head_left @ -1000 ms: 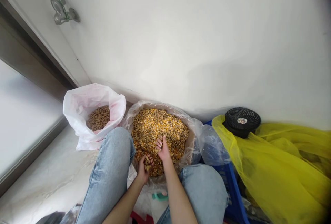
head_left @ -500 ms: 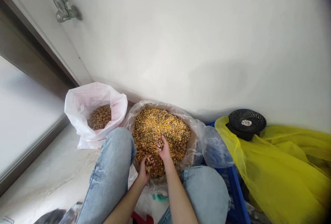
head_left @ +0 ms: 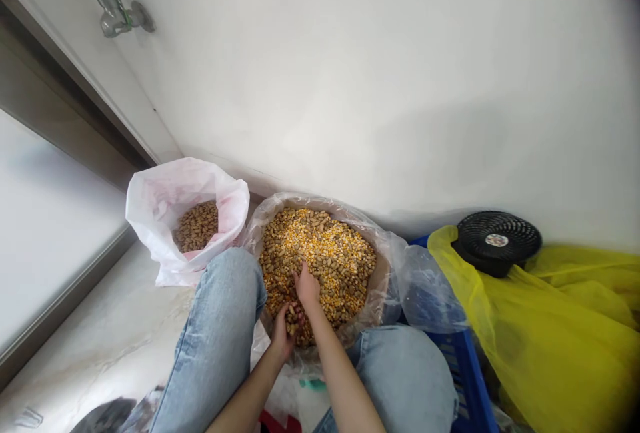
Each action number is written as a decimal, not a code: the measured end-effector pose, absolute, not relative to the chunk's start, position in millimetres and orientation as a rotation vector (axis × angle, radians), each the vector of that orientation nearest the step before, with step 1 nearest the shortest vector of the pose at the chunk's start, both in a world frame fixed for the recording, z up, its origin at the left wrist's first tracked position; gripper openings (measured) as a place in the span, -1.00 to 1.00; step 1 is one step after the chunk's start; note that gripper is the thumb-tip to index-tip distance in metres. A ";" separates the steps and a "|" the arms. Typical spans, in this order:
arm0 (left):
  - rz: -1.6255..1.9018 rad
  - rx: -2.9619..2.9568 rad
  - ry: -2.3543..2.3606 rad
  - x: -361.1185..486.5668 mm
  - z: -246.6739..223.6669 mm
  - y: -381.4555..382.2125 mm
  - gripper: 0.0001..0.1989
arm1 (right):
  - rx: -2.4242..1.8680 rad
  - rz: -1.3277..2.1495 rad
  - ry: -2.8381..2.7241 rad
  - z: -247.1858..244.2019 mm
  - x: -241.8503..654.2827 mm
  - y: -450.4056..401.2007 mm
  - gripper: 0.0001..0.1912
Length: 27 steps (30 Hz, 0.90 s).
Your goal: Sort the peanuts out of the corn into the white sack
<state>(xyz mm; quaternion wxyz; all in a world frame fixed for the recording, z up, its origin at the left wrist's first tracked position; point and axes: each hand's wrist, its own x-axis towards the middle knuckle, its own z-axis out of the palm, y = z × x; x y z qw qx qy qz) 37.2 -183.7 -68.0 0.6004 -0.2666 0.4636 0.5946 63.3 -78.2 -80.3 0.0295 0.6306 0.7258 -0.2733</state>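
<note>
Your right hand (head_left: pixel 307 287) has just turned palm-down, its grip now impossible to tell, bringing the handling close to your left hand (head_left: pixel 283 335), which cups tan oblong peanuts (head_left: pixel 293 327) over the near part of the clear plastic bag (head_left: pixel 382 285) of yellow corn kernels (head_left: pixel 345 238).

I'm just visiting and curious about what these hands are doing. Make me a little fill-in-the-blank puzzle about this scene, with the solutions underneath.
1. The left hand is holding unshelled ____.
2. Yellow ____ kernels lie in the clear plastic bag.
3. Seen from the person's side, the white bag stands to the ____ of the clear plastic bag.
4. The black basket rests on ____ netting.

Missing words: peanuts; corn; left; yellow.
</note>
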 end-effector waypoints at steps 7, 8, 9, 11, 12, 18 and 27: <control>1.400 -0.623 0.986 36.0 -64.9 -183.6 -0.93 | 1.833 -0.843 2.301 -83.1 70.3 -76.4 -0.63; 1.395 -0.620 0.985 35.9 -64.6 -183.4 -0.93 | 1.821 -0.828 2.304 -82.8 70.8 -77.0 -0.64; 1.393 -0.618 0.989 35.8 -64.6 -183.4 -0.93 | 1.809 -0.813 2.309 -82.4 70.9 -77.8 -0.64; 1.391 -0.619 1.006 35.4 -65.0 -183.3 -0.93 | 1.800 -0.799 2.311 -81.7 71.1 -79.3 -0.65; 1.390 -0.625 1.014 35.2 -65.3 -183.3 -0.93 | 1.814 -0.804 2.301 -81.6 71.4 -79.8 -0.65; 1.415 -0.625 0.973 34.8 -66.0 -184.1 -0.92 | 2.193 -1.465 2.134 -86.8 78.8 -78.4 -0.76; 1.466 -0.703 0.826 31.8 -57.3 -181.9 -0.94 | 2.181 -2.401 1.814 -71.1 86.1 -71.2 -0.64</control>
